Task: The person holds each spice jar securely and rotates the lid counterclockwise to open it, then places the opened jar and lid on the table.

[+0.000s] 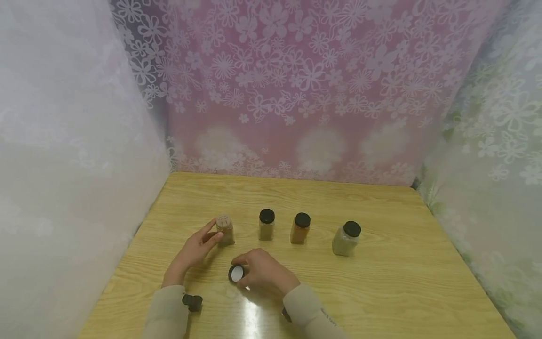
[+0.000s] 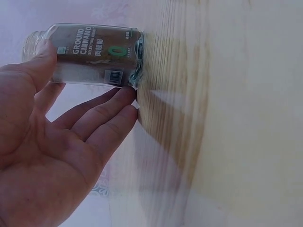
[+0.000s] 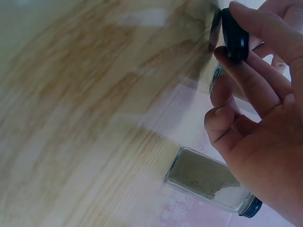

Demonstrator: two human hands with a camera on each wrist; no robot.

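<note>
My left hand [image 1: 192, 252] holds a square glass spice jar [image 1: 227, 235] between thumb and forefinger as it stands upright on the table. Its label in the left wrist view reads ground cinnamon [image 2: 90, 49], and its pale top with small holes is uncovered. The other fingers reach toward the jar's base. Nearer the front, my right hand [image 1: 266, 270] pinches a round black lid [image 3: 235, 35] on edge, thumb on one side and fingers on the other. The lid's white inside faces up and toward the camera in the head view.
Three more jars with black lids stand right of the cinnamon: a greyish-brown one [image 1: 266, 228], an orange-brown one [image 1: 299, 230] and a pale green-grey one [image 1: 345, 241]. The wooden table [image 1: 402, 292] meets a pink floral curtain [image 1: 288, 94] behind, with pale sheets on both sides.
</note>
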